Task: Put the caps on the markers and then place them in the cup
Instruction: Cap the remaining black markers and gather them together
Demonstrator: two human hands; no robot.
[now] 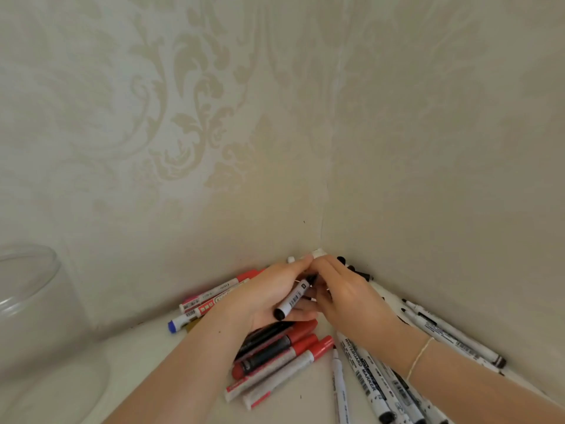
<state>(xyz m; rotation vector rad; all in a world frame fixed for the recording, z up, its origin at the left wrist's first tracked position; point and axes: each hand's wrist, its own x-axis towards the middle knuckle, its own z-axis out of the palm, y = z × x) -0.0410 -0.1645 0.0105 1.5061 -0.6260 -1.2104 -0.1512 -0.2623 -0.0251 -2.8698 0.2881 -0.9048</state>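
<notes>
While our left hand (269, 298) grips a black-capped white marker (292, 299) at the table's far corner, our right hand (342, 292) meets it fingertip to fingertip, its fingers curled at the marker's far end; whether it holds anything, we cannot tell. Red markers (284, 359) lie under the left hand, black whiteboard markers (376, 384) along the right edge. Clear glass cup (33, 301) stands at the left edge, well apart.

Black-ended white marker (293, 298) tilted above scattered markers (276, 359) (cup (29, 298) leftward).
</notes>
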